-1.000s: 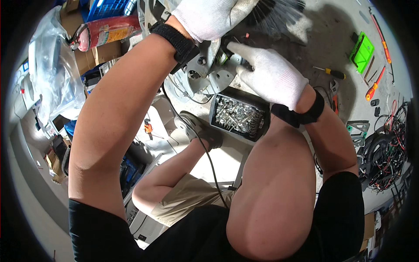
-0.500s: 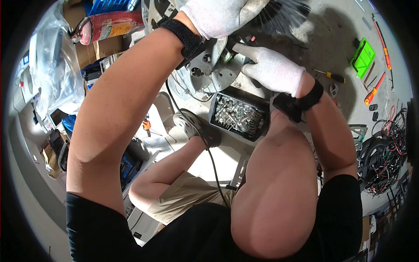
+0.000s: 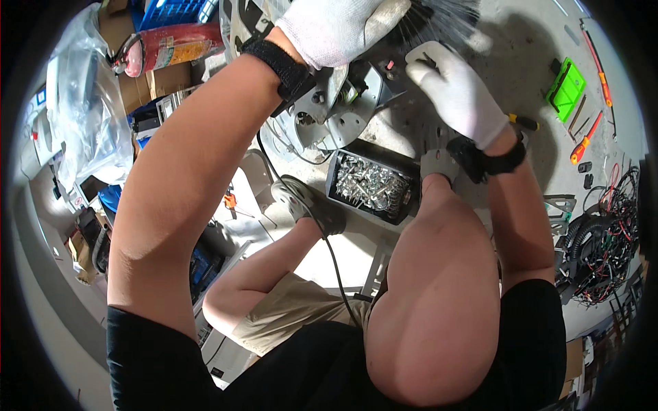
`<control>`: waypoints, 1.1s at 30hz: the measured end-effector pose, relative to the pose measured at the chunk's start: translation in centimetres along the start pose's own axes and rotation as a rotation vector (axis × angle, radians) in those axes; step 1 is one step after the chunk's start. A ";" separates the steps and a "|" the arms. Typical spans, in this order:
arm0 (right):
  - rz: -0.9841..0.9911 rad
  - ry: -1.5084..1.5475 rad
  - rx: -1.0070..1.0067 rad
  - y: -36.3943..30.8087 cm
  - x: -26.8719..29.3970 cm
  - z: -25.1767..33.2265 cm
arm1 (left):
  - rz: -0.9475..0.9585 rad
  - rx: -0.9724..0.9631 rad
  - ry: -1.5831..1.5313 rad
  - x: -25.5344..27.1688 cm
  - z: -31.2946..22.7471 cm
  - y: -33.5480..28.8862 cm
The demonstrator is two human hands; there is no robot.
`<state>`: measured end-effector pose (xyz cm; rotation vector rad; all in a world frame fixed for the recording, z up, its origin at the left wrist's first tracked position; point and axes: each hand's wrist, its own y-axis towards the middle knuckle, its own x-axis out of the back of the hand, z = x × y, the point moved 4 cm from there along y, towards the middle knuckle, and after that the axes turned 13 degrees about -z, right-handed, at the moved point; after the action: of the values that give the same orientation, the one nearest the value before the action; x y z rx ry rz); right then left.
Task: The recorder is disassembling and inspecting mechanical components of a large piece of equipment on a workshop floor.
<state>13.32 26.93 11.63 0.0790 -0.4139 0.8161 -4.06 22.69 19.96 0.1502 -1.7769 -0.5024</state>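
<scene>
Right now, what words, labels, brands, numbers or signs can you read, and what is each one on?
No text can be quoted from this view.
Red fire extinguisher: its pale and yellow label carries print too small and blurred to read.
Elsewhere: I can make out no readable print.

Strong light hits a floor, probably concrete.
</scene>
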 end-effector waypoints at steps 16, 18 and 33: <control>-0.065 0.291 -0.059 -2.1 -0.1 0.9 | -0.122 -0.045 0.059 0.3 -0.3 -0.3; -0.105 0.109 -0.002 -1.9 -1.3 -0.2 | -0.116 -0.047 0.057 0.3 -0.3 -0.3; -0.005 -0.359 0.370 -3.7 -2.1 1.5 | -0.103 -0.001 -0.011 0.1 -0.1 -0.2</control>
<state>14.27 22.60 12.57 0.5765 -0.5951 0.8684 -4.00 22.46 19.95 0.2400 -1.7865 -0.5790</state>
